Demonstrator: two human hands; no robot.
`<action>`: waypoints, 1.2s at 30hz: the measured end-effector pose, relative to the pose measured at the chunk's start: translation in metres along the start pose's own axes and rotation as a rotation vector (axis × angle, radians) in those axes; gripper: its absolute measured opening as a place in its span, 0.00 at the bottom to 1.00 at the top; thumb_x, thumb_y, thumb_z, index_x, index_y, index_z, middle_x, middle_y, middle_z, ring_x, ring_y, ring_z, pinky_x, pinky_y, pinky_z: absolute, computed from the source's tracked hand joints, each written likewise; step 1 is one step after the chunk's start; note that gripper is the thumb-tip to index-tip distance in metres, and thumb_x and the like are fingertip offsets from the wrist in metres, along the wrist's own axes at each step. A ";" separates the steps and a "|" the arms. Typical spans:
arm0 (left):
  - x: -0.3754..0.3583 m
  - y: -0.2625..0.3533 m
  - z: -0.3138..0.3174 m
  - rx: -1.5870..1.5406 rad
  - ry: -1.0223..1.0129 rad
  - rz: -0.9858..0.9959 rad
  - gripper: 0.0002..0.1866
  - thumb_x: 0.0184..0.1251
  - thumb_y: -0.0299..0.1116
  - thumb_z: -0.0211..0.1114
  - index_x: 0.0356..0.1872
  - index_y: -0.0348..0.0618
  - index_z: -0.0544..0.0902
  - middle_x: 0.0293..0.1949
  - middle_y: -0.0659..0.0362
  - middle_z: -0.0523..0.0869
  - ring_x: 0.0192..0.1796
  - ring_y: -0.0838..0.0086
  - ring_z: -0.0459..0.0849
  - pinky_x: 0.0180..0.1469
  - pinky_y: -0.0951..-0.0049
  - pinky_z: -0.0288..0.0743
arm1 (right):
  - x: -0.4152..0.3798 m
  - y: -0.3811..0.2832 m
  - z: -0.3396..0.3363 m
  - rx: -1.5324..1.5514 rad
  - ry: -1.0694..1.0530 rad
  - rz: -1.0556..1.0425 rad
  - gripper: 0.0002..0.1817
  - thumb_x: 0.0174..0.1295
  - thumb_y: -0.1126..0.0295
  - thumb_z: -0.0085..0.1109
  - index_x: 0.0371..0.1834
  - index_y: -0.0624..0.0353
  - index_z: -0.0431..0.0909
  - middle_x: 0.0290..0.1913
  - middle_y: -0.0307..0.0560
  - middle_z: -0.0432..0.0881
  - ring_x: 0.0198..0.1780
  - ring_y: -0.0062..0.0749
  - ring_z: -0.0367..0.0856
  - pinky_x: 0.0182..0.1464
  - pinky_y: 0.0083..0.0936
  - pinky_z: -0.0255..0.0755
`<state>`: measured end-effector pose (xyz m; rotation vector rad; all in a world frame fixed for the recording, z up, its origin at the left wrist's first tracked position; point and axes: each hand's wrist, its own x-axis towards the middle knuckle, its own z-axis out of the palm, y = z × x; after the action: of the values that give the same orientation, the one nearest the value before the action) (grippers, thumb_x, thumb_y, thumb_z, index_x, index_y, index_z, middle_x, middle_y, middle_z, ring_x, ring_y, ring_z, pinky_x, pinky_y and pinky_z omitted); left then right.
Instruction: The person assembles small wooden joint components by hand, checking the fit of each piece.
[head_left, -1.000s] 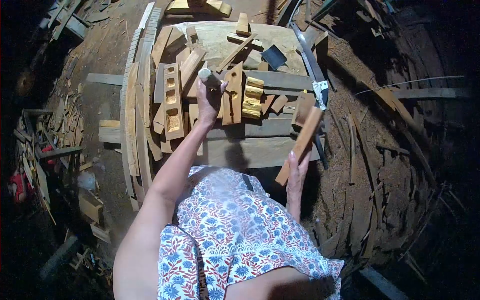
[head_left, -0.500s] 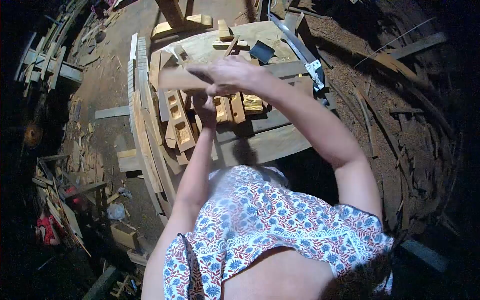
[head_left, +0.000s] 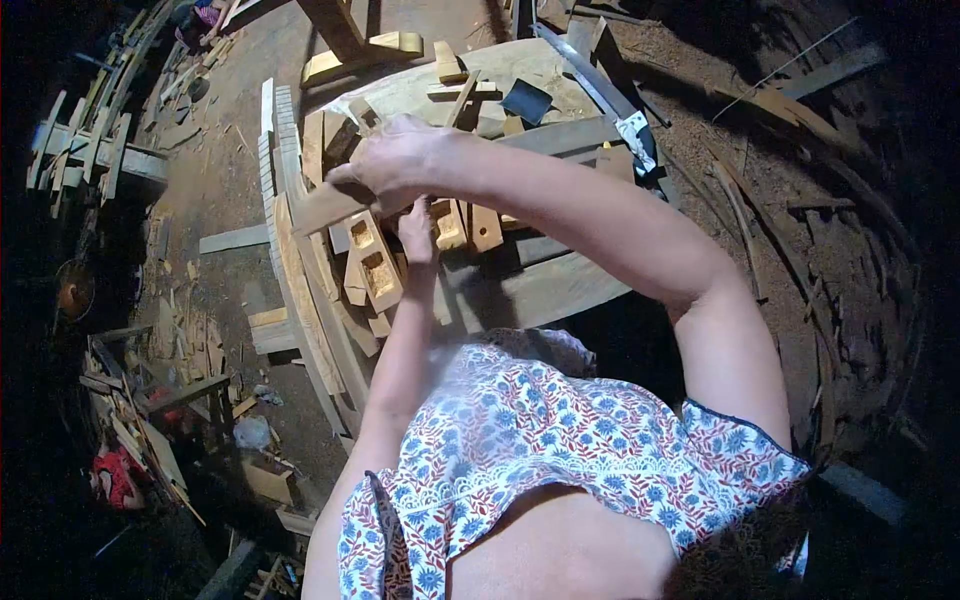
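My right hand [head_left: 400,160] is closed over a flat wooden piece [head_left: 330,207], which sticks out to the left and tilts down; a dark edge shows under the fingers. Just below it, my left hand [head_left: 418,232] has curled fingers, and what they hold is hidden from view. Under and around both hands lie wooden blocks with square recesses cut in them, among them a long block [head_left: 378,275] and a shorter block [head_left: 447,225]. A block with a small round hole [head_left: 486,228] lies to the right.
A handsaw [head_left: 590,75] lies along the right side of the wooden workbench [head_left: 560,285]. A dark flat piece [head_left: 526,101] and wood offcuts [head_left: 462,90] lie toward the back. Long boards [head_left: 300,270] line the left side. A person in red [head_left: 118,478] is at the lower left.
My right hand has moved left and slightly down. The flat wooden piece has swung from nearly level to slanting down-left. My left hand has shifted slightly down.
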<state>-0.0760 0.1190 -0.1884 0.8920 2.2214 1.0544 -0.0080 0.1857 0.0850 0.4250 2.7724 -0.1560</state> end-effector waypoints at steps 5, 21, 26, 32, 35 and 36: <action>0.011 -0.009 0.016 -0.162 0.407 0.700 0.13 0.66 0.35 0.55 0.46 0.40 0.80 0.27 0.52 0.85 0.25 0.65 0.82 0.31 0.65 0.72 | 0.023 0.008 0.030 -0.012 0.083 0.029 0.18 0.52 0.59 0.61 0.49 0.41 0.78 0.46 0.46 0.82 0.49 0.39 0.81 0.42 0.38 0.75; -0.007 0.039 -0.021 -0.783 0.155 -0.125 0.27 0.55 0.51 0.69 0.16 0.33 0.78 0.19 0.64 0.75 0.23 0.80 0.66 0.25 0.71 0.63 | -0.016 0.024 0.010 0.397 0.254 0.084 0.41 0.48 0.51 0.58 0.70 0.32 0.55 0.48 0.53 0.81 0.45 0.45 0.81 0.48 0.42 0.75; -0.016 0.028 -0.015 -0.464 0.102 -0.254 0.26 0.56 0.52 0.69 0.13 0.38 0.75 0.16 0.64 0.72 0.19 0.81 0.64 0.21 0.72 0.61 | -0.040 0.034 0.023 0.614 0.241 0.220 0.44 0.46 0.51 0.57 0.72 0.37 0.52 0.51 0.57 0.79 0.49 0.49 0.79 0.53 0.41 0.73; -0.010 0.005 -0.007 -0.911 -0.014 -0.339 0.19 0.58 0.46 0.69 0.20 0.41 0.78 0.17 0.64 0.76 0.14 0.81 0.70 0.14 0.79 0.58 | -0.091 0.041 0.051 0.785 0.319 0.279 0.43 0.49 0.52 0.58 0.72 0.38 0.53 0.55 0.61 0.75 0.51 0.50 0.77 0.57 0.38 0.70; -0.019 0.031 -0.022 -1.110 -0.008 -0.254 0.15 0.63 0.38 0.65 0.31 0.32 0.79 0.34 0.54 0.83 0.34 0.73 0.84 0.39 0.75 0.82 | -0.124 0.049 0.078 0.886 0.330 0.414 0.43 0.51 0.58 0.60 0.72 0.42 0.52 0.59 0.60 0.72 0.55 0.47 0.75 0.60 0.36 0.67; -0.020 0.036 -0.028 -1.052 -0.004 -0.210 0.15 0.64 0.36 0.64 0.33 0.30 0.79 0.36 0.52 0.83 0.37 0.72 0.84 0.45 0.73 0.82 | -0.136 0.049 0.089 0.898 0.468 0.440 0.42 0.53 0.57 0.61 0.72 0.42 0.51 0.58 0.60 0.73 0.56 0.46 0.75 0.59 0.35 0.67</action>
<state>-0.0701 0.1087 -0.1408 0.1787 1.3535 1.7949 0.1567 0.1813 0.0444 1.4161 2.7780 -1.3505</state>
